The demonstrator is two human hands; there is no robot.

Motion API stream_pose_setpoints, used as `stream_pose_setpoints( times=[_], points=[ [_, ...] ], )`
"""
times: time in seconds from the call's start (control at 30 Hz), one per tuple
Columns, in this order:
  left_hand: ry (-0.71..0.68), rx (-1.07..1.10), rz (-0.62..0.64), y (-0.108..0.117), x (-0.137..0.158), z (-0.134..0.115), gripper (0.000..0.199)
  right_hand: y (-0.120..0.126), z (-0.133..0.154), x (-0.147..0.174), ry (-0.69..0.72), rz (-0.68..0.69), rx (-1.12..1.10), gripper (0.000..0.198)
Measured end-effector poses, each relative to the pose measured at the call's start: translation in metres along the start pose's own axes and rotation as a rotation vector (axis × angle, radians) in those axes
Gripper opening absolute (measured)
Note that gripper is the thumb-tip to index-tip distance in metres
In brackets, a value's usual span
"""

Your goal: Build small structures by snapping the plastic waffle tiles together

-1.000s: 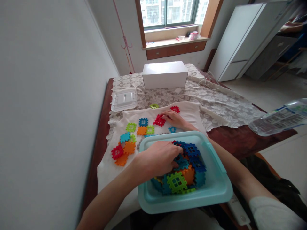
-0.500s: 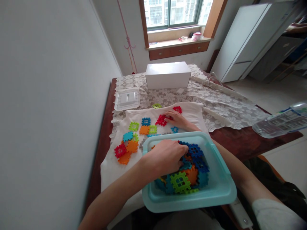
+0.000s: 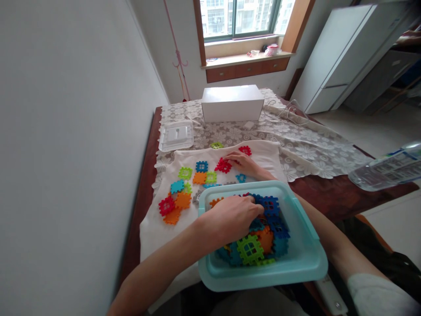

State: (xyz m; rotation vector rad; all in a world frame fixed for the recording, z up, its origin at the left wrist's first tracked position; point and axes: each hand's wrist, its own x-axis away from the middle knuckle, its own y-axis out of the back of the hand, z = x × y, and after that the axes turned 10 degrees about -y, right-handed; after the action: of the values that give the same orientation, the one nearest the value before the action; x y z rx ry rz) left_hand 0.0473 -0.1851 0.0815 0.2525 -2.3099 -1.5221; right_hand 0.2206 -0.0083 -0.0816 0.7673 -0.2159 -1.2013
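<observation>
A light-blue plastic bin (image 3: 305, 263) stands close to my body, with a heap of coloured interlocking tiles inside. My left hand (image 3: 238, 217) reaches into it, fingers curled down among the pieces. Near its fingertips are dark-blue window tiles (image 3: 271, 206); what the fingers grip is hidden. In front lie an orange tile (image 3: 265, 239) and a green window tile (image 3: 250, 249). Beyond the bin, my right hand (image 3: 243, 164) has its fingers closed at the edge of a red tile (image 3: 222, 166) on the white cloth (image 3: 158, 245). Another red tile (image 3: 245, 150) lies just past that hand.
Several loose tiles, among them an orange tile (image 3: 183, 200) and a blue window tile (image 3: 201, 166), lie left of the bin. Farther back are a clear plastic lid (image 3: 176, 136) and a white box (image 3: 233, 109). A plastic bottle (image 3: 388, 171) is at the right.
My left hand has shifted slightly within the bin, its fingers still curled among the tiles. My right hand's fingers have drawn back a little, showing more of the red tile. The view has shifted slightly.
</observation>
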Motion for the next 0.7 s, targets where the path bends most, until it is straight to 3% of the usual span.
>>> stream_pose_setpoints(
  times=[0.13,0.33,0.5,0.7],
  points=[
    [0.007,0.035,0.042,0.0037,-0.0016,0.0006,0.026,-0.0012,0.0000,-0.0004,-0.018,-0.010,0.001,0.030],
    [-0.021,0.053,-0.003,-0.0002,0.0024,0.0026,0.039,-0.0011,0.0016,0.0004,-0.037,0.016,0.022,0.031],
    [-0.061,0.048,0.007,0.0003,0.0055,-0.0006,0.036,0.0016,-0.0012,0.0002,-0.010,0.034,0.040,0.036],
    [-0.016,0.044,0.040,0.0029,0.0039,0.0001,0.029,-0.0002,-0.0062,-0.0002,-0.047,0.009,0.054,0.042]
  ],
)
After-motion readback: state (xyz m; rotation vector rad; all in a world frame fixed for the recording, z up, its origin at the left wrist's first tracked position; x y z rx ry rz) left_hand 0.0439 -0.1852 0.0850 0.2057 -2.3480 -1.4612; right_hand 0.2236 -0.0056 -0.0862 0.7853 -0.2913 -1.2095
